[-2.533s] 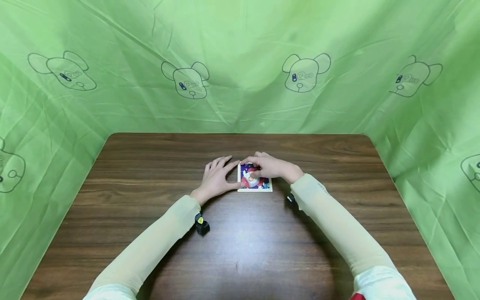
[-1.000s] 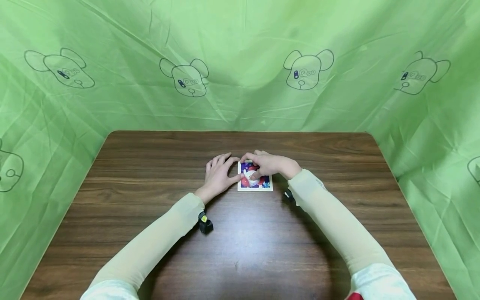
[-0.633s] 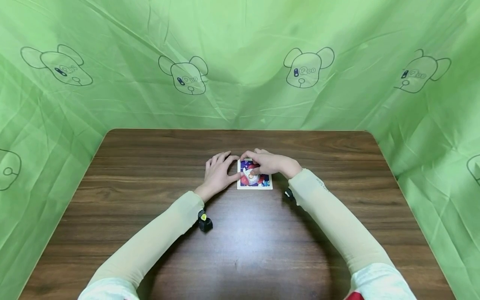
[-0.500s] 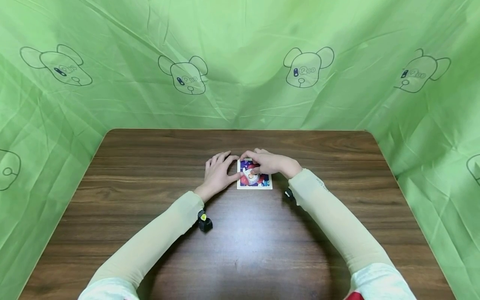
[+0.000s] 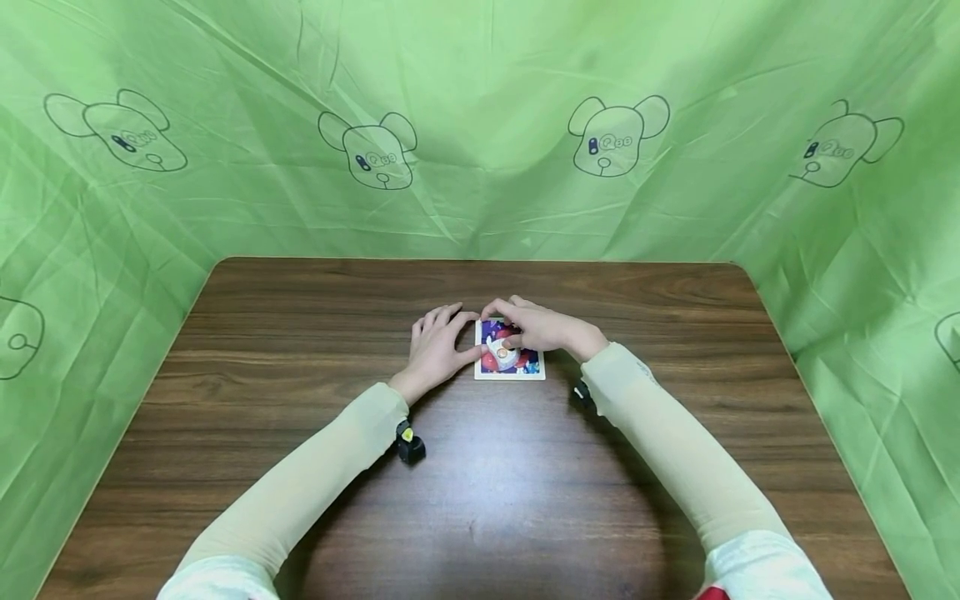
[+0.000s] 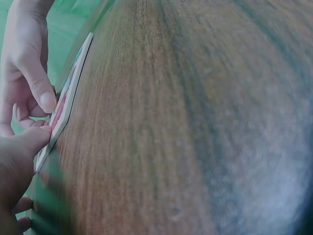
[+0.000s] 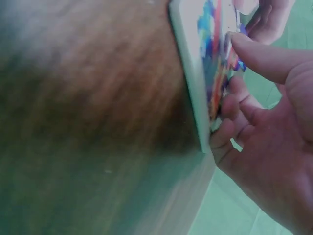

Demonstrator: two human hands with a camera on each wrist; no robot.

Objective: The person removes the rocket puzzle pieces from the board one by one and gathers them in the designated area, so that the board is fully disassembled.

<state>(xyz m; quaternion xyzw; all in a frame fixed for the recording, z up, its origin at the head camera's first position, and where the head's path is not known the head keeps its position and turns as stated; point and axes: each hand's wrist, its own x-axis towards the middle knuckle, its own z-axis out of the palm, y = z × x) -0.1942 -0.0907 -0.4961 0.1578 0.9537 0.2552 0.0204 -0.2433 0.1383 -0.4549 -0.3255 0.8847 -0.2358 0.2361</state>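
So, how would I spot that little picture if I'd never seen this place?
Within the green cloth is a brown table. Toward its far edge, near the middle from side to side, the left hand touches a squarish picture that the right hand partly covers. Its white border and purple, red and white print set it apart from the brown wood grain.

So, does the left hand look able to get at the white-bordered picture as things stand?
Probably yes: the left hand has its thumb over the left edge of the white-bordered picture. The right hand covers part of the far side but leaves the near edge free.
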